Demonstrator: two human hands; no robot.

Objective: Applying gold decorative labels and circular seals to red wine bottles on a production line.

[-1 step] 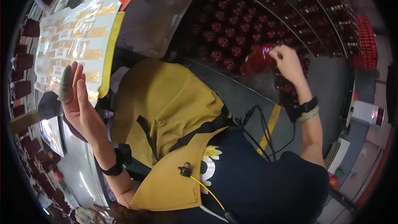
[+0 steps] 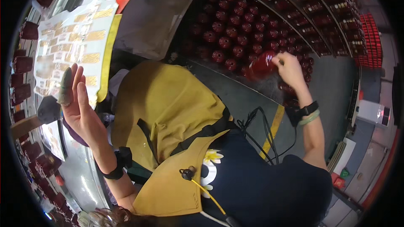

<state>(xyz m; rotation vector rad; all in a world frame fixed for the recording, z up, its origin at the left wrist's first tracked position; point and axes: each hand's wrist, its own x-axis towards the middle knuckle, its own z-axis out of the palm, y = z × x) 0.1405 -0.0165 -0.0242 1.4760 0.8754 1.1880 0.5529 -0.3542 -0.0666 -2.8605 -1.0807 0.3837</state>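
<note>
My right hand (image 2: 288,70) is closed on one end of a glossy dark red bottle (image 2: 261,65), which is tilted and slightly blurred. Behind it, several rows of similar dark red bottles (image 2: 224,42) stand close together on the floor. My left hand (image 2: 82,109) is raised with nothing in it, its fingers stretched out. A grey-green finger cover (image 2: 65,87) sits on one of its fingers. Just beyond that hand lie white sheets of gold labels (image 2: 99,35) with a yellow edge. Whether the fingers touch the sheets I cannot tell.
Racks of dark red bottles (image 2: 305,6) curve along the far right. A grey bin (image 2: 153,17) stands beyond my yellow apron (image 2: 176,96). Black cables (image 2: 265,130) hang by my right side above a yellow floor line (image 2: 274,126). More bottles (image 2: 22,65) stand at the far left.
My right hand and the red bottle sit slightly lower and nearer to me. My left hand keeps the same open pose.
</note>
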